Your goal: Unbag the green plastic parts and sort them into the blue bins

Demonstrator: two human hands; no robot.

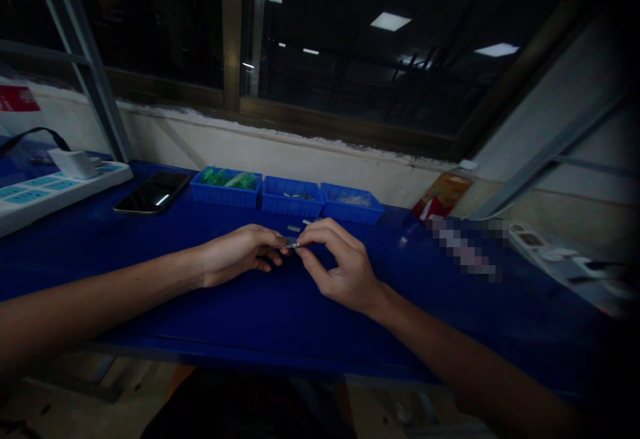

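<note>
My left hand (250,249) reaches in from the left, its fingers closed at the tips on a small shiny piece (291,244). From the other side, my right hand (345,266) pinches the same piece between thumb and forefinger. The piece looks thin and silvery or clear; its exact kind is too small and dim to make out. Just beyond the fingertips, a small grey metal-looking bar (293,228) lies on the blue table (240,319). Another similar piece (307,222) rests close to my right forefinger.
Along the wall stand three blue bins: one with green items (225,188), one with small metallic pieces (291,206), one with clear or silvery bits (353,210). A phone (153,193) and white power strip (65,192) lie left. A red-orange packet (443,196) and another strip (555,252) sit right.
</note>
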